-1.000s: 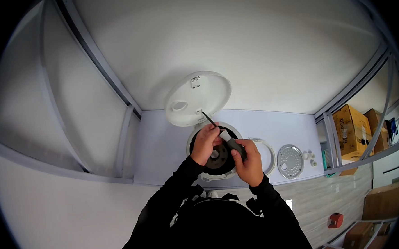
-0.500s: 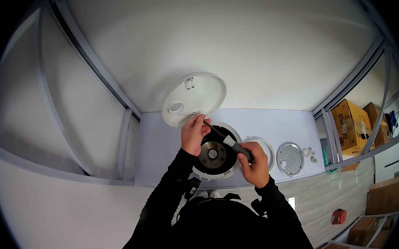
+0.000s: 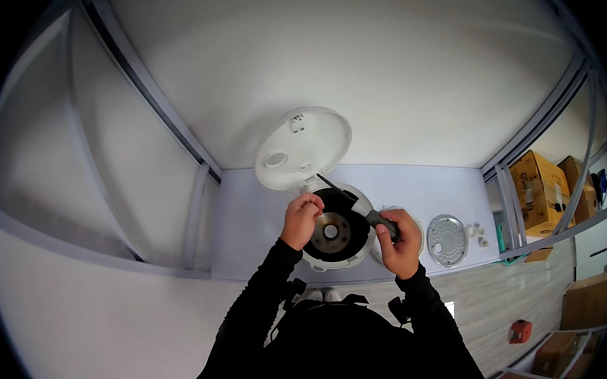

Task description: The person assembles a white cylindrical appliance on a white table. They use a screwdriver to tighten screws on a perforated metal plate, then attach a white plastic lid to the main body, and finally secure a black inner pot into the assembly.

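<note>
Curling inward over the left side of an open white cooker (image 3: 331,264), the left hand (image 3: 300,222) has its thumb and fingertips brought together; whether something small is pinched between them, I cannot tell. From it, the raised lid (image 3: 321,140) lies at 12 o'clock, leaning back with its inner face showing and its lower edge at the cooker's far rim. The screwdriver (image 3: 364,208) lies slantwise over the cooker's upper right, its long axis running from 4 o'clock at the handle to 10 o'clock at the tip. That tip is just beside the lid's lower edge, at about 1 o'clock from the left hand; contact is too fine to make out. The left hand is the nearer one to the tip, while the right hand (image 3: 400,243) is wrapped round the dark handle, fingers closed. Under and beyond the right hand shows part of a pale ring (image 3: 419,235); toward 3 o'clock lie a perforated metal disc (image 3: 448,240) and, past it, some small pale pieces (image 3: 481,232).
</note>
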`<control>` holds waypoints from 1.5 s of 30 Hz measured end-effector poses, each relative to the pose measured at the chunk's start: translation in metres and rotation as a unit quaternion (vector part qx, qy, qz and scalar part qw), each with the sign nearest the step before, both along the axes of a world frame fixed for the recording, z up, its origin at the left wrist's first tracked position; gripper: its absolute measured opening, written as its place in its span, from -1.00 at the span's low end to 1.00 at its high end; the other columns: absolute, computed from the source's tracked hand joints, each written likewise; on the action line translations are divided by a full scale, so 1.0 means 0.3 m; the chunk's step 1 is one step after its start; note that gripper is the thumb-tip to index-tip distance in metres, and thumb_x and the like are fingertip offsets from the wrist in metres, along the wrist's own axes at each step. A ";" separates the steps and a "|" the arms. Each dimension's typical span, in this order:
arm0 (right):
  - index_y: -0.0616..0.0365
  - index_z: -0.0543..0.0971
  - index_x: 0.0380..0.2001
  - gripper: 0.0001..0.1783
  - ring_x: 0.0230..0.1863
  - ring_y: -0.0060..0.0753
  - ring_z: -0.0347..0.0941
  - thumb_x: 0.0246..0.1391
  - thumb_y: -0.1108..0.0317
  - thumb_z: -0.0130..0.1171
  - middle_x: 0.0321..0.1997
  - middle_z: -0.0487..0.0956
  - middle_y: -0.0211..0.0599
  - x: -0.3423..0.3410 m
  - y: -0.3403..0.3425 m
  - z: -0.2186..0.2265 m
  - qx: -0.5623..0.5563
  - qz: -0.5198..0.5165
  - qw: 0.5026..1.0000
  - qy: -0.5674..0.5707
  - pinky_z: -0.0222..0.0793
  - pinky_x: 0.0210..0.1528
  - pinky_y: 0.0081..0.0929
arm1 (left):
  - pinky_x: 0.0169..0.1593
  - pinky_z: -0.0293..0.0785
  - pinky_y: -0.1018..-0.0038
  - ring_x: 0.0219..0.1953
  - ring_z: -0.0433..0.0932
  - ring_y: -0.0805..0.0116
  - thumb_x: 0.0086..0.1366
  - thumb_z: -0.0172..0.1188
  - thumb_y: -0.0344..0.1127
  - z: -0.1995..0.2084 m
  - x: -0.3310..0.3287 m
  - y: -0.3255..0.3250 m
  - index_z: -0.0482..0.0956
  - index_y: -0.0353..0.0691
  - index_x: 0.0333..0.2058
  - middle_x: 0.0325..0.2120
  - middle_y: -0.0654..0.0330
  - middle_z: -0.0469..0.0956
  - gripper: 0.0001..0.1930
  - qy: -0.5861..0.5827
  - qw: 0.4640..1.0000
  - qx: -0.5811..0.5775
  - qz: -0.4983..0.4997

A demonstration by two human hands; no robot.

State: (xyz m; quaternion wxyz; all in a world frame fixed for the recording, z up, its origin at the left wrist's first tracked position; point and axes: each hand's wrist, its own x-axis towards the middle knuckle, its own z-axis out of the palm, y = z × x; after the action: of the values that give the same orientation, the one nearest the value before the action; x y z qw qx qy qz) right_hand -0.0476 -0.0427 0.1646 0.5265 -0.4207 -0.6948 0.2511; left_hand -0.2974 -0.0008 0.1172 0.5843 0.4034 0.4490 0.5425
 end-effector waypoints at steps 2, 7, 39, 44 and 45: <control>0.27 0.58 -0.10 -0.76 -0.21 -0.07 0.58 0.19 0.44 0.30 -0.19 0.62 -0.06 -0.030 0.011 -0.004 0.001 0.003 1.000 0.005 0.49 -0.13 -0.33 | -0.42 0.20 0.61 -0.49 0.33 0.63 0.24 -0.01 -0.51 -0.002 -0.003 -0.023 0.54 -0.26 -0.40 -0.52 0.36 0.43 -0.87 -0.019 1.000 -0.004 -0.019; 0.26 0.56 -0.05 -0.77 -0.24 -0.36 0.53 0.28 0.41 0.24 -0.22 0.61 -0.20 -0.101 0.024 -0.018 0.004 -0.010 1.000 -0.019 0.43 -0.15 -0.46 | -0.47 0.14 0.59 -0.58 0.23 0.67 0.34 0.12 -0.35 0.009 0.019 -0.053 0.48 -0.20 -0.47 -0.60 0.46 0.33 -0.83 0.006 1.000 0.009 -0.022; 0.30 0.51 0.07 -0.69 -0.34 -0.22 0.60 0.34 0.37 0.15 -0.24 0.63 -0.07 -0.173 -0.024 0.028 -0.226 0.057 0.972 0.018 0.51 -0.22 -0.31 | -0.49 0.12 0.60 -0.57 0.24 0.71 0.49 0.19 -0.06 -0.029 0.063 -0.023 0.54 -0.19 -0.40 -0.60 0.49 0.37 -0.65 -0.024 1.000 -0.006 -0.009; 0.30 0.54 0.07 -0.63 -0.18 -0.02 0.57 0.23 0.39 0.25 -0.18 0.55 -0.05 -0.184 -0.026 0.027 -0.014 0.026 0.994 -0.107 0.51 -0.09 -0.30 | -0.48 0.15 0.62 -0.54 0.27 0.71 0.50 0.19 -0.05 -0.012 0.082 -0.032 0.57 -0.23 -0.36 -0.56 0.46 0.41 -0.65 0.008 1.000 0.026 0.000; 0.29 0.55 0.06 -0.63 -0.16 0.03 0.56 0.20 0.41 0.27 -0.15 0.54 -0.03 -0.189 -0.029 0.030 0.003 0.029 0.993 -0.115 0.51 -0.08 -0.29 | -0.47 0.16 0.63 -0.53 0.29 0.72 0.50 0.19 -0.05 -0.002 0.089 -0.037 0.59 -0.23 -0.33 -0.55 0.45 0.42 -0.66 0.017 0.999 0.036 -0.003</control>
State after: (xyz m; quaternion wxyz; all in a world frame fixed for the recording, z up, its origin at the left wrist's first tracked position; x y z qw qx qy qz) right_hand -0.1042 -0.0514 0.1735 0.4369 -0.4247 -0.7633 0.2148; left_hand -0.2707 -0.0118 0.1165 0.5632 0.4345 0.4378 0.5498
